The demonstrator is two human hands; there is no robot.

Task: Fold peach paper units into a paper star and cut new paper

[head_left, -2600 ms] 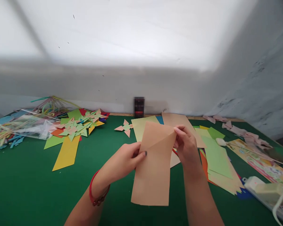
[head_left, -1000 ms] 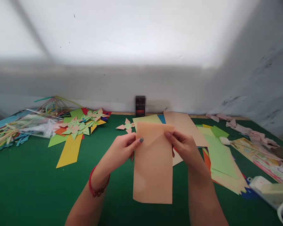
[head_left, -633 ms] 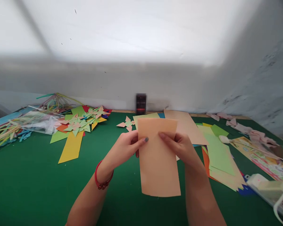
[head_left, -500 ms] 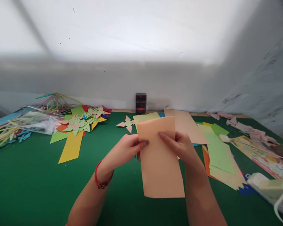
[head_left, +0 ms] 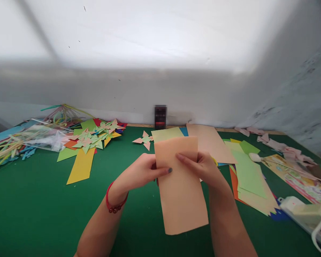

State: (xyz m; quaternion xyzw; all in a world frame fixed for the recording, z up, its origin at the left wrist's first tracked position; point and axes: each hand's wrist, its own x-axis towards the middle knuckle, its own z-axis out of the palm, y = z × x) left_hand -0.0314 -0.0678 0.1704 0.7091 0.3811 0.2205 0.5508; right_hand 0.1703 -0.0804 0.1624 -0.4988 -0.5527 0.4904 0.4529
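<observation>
An orange-tan sheet of paper is held up over the green table, tilted towards me. My left hand grips its left edge, thumb on the front and fingers behind. At the upper right my right hand pinches the same sheet, its thumb lying across the front face. The fingers behind the paper are mostly hidden. Just beyond the sheet lie a pale yellow-green sheet and a larger peach sheet. A folded paper star in pink and green rests beyond my left hand.
Folded paper stars lie over coloured sheets at the left, beside a clear plastic bag and thin coloured strips. Green sheets are stacked at the right, near a white power strip. A dark blurred object stands against the wall.
The sheet's top edge has dropped slightly and its lower left corner has swung down. Both thumbs sit a little lower on the view, still gripping the paper.
</observation>
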